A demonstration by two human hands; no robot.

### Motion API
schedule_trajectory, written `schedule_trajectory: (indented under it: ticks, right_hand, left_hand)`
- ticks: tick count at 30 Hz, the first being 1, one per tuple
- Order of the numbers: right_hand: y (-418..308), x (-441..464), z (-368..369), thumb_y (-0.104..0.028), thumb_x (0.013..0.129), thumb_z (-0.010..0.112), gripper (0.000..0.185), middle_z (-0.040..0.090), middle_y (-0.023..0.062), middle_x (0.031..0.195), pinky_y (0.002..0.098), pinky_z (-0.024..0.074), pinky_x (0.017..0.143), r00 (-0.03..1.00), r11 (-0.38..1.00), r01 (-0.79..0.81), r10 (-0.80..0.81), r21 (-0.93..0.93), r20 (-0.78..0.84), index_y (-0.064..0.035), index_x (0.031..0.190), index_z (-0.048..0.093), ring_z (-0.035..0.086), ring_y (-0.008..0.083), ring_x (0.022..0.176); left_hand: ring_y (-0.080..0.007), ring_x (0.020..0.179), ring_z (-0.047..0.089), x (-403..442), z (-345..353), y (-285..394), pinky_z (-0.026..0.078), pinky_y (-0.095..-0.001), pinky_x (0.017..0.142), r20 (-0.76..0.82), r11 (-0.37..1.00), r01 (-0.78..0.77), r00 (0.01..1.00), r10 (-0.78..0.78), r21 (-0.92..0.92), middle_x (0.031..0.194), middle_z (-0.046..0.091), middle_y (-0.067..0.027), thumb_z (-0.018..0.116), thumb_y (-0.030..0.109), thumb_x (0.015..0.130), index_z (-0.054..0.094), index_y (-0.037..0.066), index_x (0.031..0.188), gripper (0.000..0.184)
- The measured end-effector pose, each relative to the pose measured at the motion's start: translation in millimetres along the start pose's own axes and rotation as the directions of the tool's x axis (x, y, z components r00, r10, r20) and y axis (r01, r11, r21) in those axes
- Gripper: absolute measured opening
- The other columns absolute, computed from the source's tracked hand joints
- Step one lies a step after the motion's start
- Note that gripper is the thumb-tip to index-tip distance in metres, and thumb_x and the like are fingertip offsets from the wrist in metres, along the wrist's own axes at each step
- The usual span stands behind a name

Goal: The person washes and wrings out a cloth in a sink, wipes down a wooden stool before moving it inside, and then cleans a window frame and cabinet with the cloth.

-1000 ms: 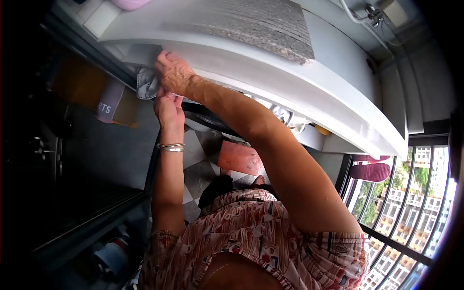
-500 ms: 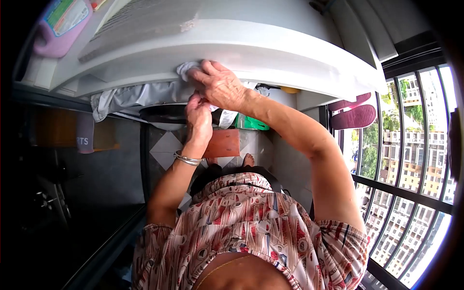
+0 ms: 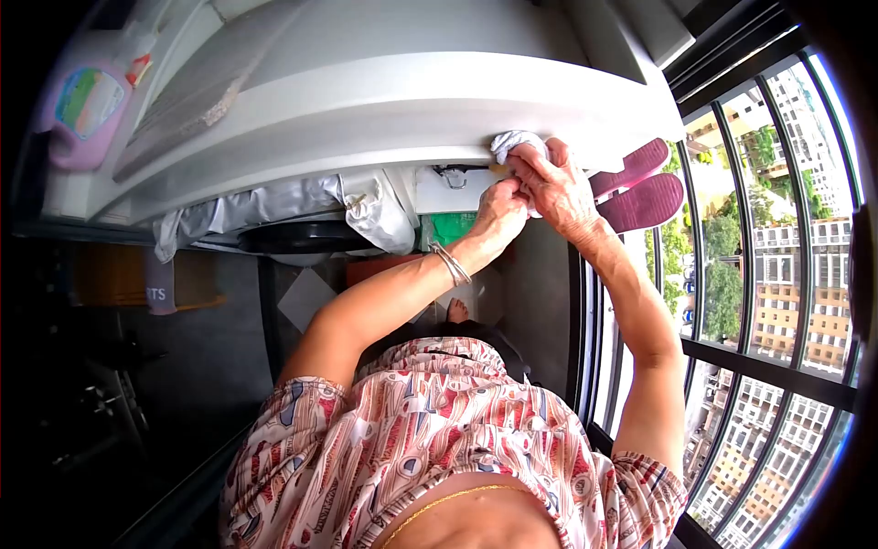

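Observation:
A wrung-up white cloth (image 3: 518, 143) is pressed to the front face of a white basin counter (image 3: 402, 84), near its right end. My right hand (image 3: 562, 196) is closed around the cloth, with part of it showing above the fingers. Just below and to the left, my left hand (image 3: 499, 214) is also closed, its fingers against the right hand and the lower part of the cloth. The left fingertips are partly hidden. A metal bangle (image 3: 450, 263) circles the left wrist.
A purple bottle (image 3: 90, 119) stands at the counter's left. Beneath the counter are silvery sheeting (image 3: 256, 203), a black round pan-like item (image 3: 297, 238) and a green item (image 3: 450, 229). Maroon slippers (image 3: 642, 203) rest by the barred window (image 3: 732, 302) on the right.
Both hands and the cloth have moved right along the counter's front face, from near its middle toward its right end. The view has shifted slightly, too.

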State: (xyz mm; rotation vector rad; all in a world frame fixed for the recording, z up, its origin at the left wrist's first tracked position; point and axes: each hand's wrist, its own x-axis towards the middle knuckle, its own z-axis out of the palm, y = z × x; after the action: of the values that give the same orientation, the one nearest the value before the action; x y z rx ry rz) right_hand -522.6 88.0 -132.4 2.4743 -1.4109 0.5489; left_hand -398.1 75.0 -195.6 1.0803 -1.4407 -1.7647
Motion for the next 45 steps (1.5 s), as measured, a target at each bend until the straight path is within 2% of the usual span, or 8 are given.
schedule_trajectory:
  ticks: [13,16,17,21,27,35,39,45]
  right_hand:
    - [63,-86,-15,-0.005,0.073,0.058,0.032,0.054,0.0060,0.113,0.0378,0.0454,0.083,0.858,0.895,-0.428,0.447,0.130,-0.253,-0.0064,0.106,0.062,0.050,0.0345,0.095]
    - [68,-98,-12,-0.002,0.084,0.045,0.026,0.061,0.0130,0.102,0.0356,0.0483,0.080,0.383,0.263,-0.570,0.923,0.778,-0.031,-0.0044,0.105,0.060,0.062,0.0297,0.089]
    - [63,-91,-17,-0.006,0.089,0.045,0.023,0.061,0.0123,0.103,0.0327,0.0496,0.081,0.240,-0.114,-0.082,0.962,0.990,0.130,-0.0011,0.110,0.055,0.062,0.0233,0.091]
    - [39,-43,-52,-0.009,0.091,0.049,0.045,0.045,0.0170,0.128,0.0377,0.0410,0.097,0.176,0.045,0.378,0.977,0.925,-0.120,0.0026,0.131,0.032,0.046,0.0270,0.119]
    - [-5,0,59,0.003,0.070,0.048,0.075,0.005,0.0306,0.144,0.0454,0.0226,0.108,0.616,0.786,-0.589,0.589,0.190,-0.523,0.0094,0.137,0.014,0.015,0.0443,0.133]
    - [-20,-44,27,0.009,0.074,0.048,0.031,0.054,0.0162,0.110,0.0375,0.0415,0.091,0.608,0.659,-0.387,0.708,0.645,-0.360,0.0005,0.103,0.053,0.053,0.0346,0.098]
    - [26,-50,-2,0.004,0.078,0.051,0.030,0.055,0.0154,0.104,0.0372,0.0424,0.088,0.148,0.437,-0.388,0.898,0.811,-0.413,-0.0005,0.107,0.054,0.055,0.0318,0.097]
    - [63,-45,62,-0.005,0.075,0.048,0.059,0.034,0.0307,0.127,0.0484,0.0306,0.096,0.258,0.452,-0.803,0.852,0.388,-0.456,0.0132,0.127,0.029,0.038,0.0453,0.112]
  left_hand:
    - [-0.0152,0.079,0.061,24,90,35,0.050,-0.0264,0.066,0.194,0.993,0.103,0.977,-0.091,-0.054,0.094,0.062,-0.0095,0.048,0.003,0.087,0.055,-0.002,0.112,0.026]
    - [-0.0161,0.080,0.061,6,75,34,0.051,-0.0264,0.070,0.120,0.991,0.061,0.992,-0.046,-0.120,0.094,0.062,-0.0107,0.048,-0.001,0.085,0.056,-0.004,0.109,0.025]
    - [-0.0175,0.082,0.062,1,67,43,0.052,-0.0292,0.072,0.132,0.977,0.056,0.991,-0.029,-0.204,0.096,0.061,-0.0110,0.048,0.001,0.087,0.055,-0.002,0.108,0.022]
    - [-0.0210,0.093,0.060,-10,35,85,0.051,-0.0354,0.078,-0.017,0.802,-0.122,0.990,0.139,-0.584,0.104,0.058,-0.0133,0.047,0.007,0.091,0.048,0.003,0.108,0.017]
    - [-0.0261,0.092,0.057,-6,-16,64,0.051,-0.0411,0.084,-0.246,0.795,-0.176,0.969,0.036,-0.580,0.101,0.053,-0.0155,0.047,0.005,0.091,0.041,0.000,0.109,0.019]
    - [-0.0233,0.089,0.058,-22,-27,54,0.050,-0.0352,0.072,-0.171,0.883,-0.022,0.983,-0.067,-0.470,0.099,0.056,-0.0134,0.046,0.010,0.092,0.043,0.002,0.108,0.018]
    - [-0.0188,0.085,0.058,-18,-6,90,0.048,-0.0307,0.067,-0.005,0.856,-0.011,1.000,0.009,-0.518,0.097,0.058,-0.0098,0.046,0.013,0.093,0.048,0.005,0.105,0.014]
    - [-0.0177,0.081,0.059,0,9,75,0.049,-0.0288,0.067,0.026,0.917,0.009,1.000,0.002,-0.398,0.097,0.058,-0.0100,0.049,0.012,0.092,0.047,0.004,0.106,0.016]
